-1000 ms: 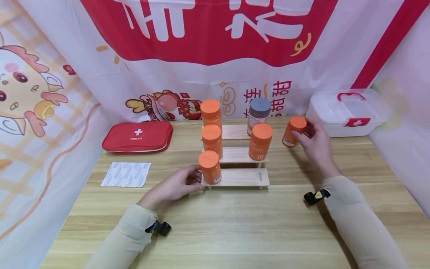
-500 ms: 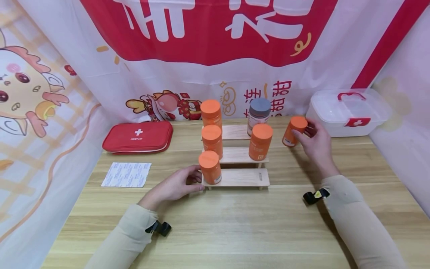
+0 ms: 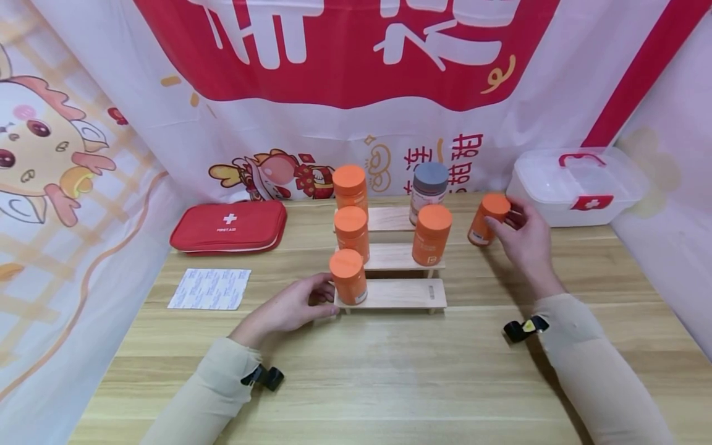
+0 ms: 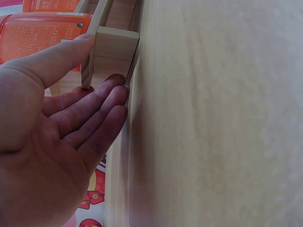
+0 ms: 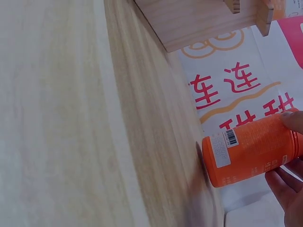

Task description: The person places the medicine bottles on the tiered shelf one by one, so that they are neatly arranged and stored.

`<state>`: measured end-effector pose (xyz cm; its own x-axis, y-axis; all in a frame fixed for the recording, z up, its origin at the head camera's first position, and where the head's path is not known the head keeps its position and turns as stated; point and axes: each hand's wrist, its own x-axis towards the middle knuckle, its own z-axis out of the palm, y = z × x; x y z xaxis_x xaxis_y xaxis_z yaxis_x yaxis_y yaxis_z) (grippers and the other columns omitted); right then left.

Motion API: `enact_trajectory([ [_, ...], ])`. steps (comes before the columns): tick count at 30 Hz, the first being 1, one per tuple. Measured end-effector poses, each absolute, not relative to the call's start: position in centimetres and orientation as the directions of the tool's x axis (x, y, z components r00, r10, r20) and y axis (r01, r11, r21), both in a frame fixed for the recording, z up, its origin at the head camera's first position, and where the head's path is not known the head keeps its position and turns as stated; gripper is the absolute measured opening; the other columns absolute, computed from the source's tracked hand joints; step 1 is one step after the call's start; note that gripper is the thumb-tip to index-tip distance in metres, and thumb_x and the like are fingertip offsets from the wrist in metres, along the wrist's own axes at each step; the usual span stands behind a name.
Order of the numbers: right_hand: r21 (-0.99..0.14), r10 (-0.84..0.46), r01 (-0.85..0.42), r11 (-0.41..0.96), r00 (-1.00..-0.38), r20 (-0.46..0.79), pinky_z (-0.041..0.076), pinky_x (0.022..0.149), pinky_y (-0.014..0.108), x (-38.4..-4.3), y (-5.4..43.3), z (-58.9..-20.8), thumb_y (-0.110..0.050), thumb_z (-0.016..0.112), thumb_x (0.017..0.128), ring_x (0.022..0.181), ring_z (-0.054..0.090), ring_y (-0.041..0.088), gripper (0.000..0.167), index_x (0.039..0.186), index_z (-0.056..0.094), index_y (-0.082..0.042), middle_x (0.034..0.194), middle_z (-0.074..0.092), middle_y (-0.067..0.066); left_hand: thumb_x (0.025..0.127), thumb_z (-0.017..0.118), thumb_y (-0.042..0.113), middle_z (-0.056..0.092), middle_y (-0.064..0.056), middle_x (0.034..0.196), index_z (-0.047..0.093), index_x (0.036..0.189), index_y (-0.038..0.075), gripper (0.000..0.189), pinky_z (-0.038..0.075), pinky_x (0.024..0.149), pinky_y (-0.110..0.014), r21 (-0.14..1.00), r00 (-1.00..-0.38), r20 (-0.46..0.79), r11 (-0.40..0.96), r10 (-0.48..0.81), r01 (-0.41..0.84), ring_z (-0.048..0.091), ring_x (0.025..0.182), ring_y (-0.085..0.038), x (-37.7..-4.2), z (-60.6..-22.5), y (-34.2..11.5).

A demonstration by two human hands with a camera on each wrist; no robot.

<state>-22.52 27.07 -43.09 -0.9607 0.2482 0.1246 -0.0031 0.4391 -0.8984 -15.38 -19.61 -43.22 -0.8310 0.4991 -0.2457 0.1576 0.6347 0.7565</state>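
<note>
My right hand (image 3: 523, 238) grips an orange pill bottle (image 3: 485, 224) near its cap, right of a three-step wooden rack (image 3: 397, 293). In the right wrist view this bottle (image 5: 248, 151) leans, its label and barcode showing and its base close over the table. My left hand (image 3: 297, 303) touches the left end of the rack's lowest step. In the left wrist view the left hand's thumb and fingers (image 4: 102, 111) lie extended at the board's edge. Orange bottles stand at the left of each step, the lowest one (image 3: 348, 281) by my left fingers. Another orange bottle (image 3: 431, 238) stands right on the middle step.
A grey-capped bottle (image 3: 429, 188) stands on the rack's top step. A red first-aid pouch (image 3: 228, 228) and a blister pack (image 3: 209, 289) lie at the left. A clear first-aid box (image 3: 556, 191) sits behind my right hand. Printed cloth (image 3: 311, 133) hangs behind the table.
My right hand and its orange pill bottle have shifted very slightly to the right. My left hand stays at the rack, and the other bottles have not moved.
</note>
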Motion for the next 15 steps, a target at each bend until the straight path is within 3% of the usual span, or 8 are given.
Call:
enact_trajectory([
  [15,-0.886,0.209,-0.034,0.462,-0.967,0.146,0.046,0.123,0.048,-19.8,27.0,-41.4,-0.035,0.077,0.101,0.145,0.056,0.031,0.073,0.163,0.045,-0.014,0.162,0.055,0.011,0.100,0.080,0.032,0.072,0.001,0.124,0.056,0.152,0.013,0.060,0.057,0.107,-0.046,0.761,-0.828,-0.246,0.629,0.505,0.158,0.067,0.115,-0.017,-15.5,-43.4,-19.7],
])
